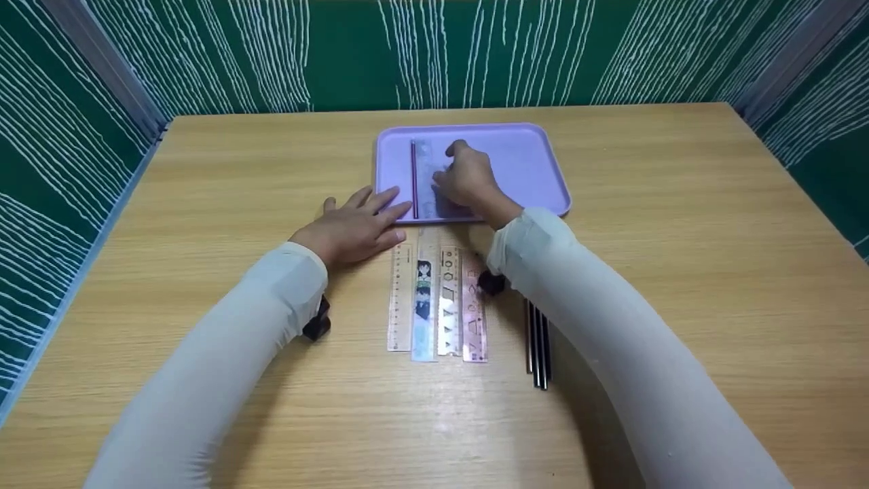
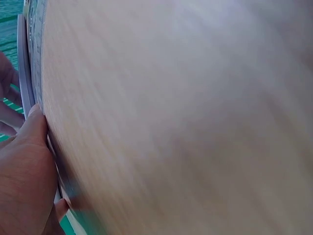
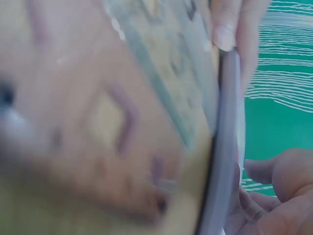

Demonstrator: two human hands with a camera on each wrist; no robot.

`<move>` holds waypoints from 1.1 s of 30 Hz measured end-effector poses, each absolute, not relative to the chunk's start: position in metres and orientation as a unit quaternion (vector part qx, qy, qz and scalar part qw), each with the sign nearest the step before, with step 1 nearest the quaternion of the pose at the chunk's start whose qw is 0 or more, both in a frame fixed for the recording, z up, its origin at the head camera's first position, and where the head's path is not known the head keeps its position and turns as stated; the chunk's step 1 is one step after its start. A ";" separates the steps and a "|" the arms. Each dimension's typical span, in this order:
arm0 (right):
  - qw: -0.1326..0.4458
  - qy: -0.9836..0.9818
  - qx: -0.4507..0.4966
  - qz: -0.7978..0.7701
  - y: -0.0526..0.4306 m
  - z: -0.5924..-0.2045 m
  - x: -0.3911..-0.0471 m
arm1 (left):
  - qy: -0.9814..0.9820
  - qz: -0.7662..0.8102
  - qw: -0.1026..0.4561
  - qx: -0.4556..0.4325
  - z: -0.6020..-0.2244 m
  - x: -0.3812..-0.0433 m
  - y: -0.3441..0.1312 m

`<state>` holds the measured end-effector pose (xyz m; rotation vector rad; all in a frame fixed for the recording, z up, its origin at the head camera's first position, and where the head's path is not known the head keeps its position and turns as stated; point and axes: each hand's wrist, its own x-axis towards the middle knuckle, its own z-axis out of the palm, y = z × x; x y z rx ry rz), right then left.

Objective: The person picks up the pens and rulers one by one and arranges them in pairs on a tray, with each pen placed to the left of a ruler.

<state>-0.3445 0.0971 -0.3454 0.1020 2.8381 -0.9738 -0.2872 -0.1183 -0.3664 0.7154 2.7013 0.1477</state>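
Nearest, dark pencils point(image 1: 538, 346) lie right, partly under the right sleeve; just left of them runs a row: pink stencil ruler point(image 1: 474, 312), clear stencil ruler point(image 1: 449, 299), cartoon-print ruler point(image 1: 424, 329), plain clear ruler point(image 1: 399, 299); farther, the left hand point(image 1: 353, 231) spreads wide at the purple tray's point(image 1: 526, 163) near-left corner; inside, left, a dark-red pencil point(image 1: 415, 183) lies beside a translucent ruler point(image 1: 423, 183); over it, the right hand point(image 1: 467, 175) bends, thumb and forefinger parted; contact I can't tell.

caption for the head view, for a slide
Right hand over a lilac tray, left hand at its edge, four rulers lined up in front.
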 end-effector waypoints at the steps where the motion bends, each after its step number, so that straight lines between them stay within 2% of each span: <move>1: 0.074 0.940 0.035 -0.332 0.101 -0.342 -0.344 | 0.951 0.053 0.171 0.252 -0.366 -0.287 -0.118; 8: 0.125 0.914 0.037 -0.385 0.137 -0.315 -0.333 | 0.951 0.058 0.172 0.250 -0.365 -0.284 -0.119; 15: 0.151 0.903 0.019 -0.403 0.175 -0.298 -0.316 | 0.952 0.057 0.173 0.247 -0.365 -0.285 -0.119; 30: 0.181 0.910 -0.022 -0.371 0.217 -0.310 -0.257 | 0.953 0.053 0.162 0.251 -0.366 -0.286 -0.118; 33: 0.173 0.918 -0.026 -0.356 0.224 -0.315 -0.246 | 0.952 0.055 0.162 0.252 -0.365 -0.286 -0.117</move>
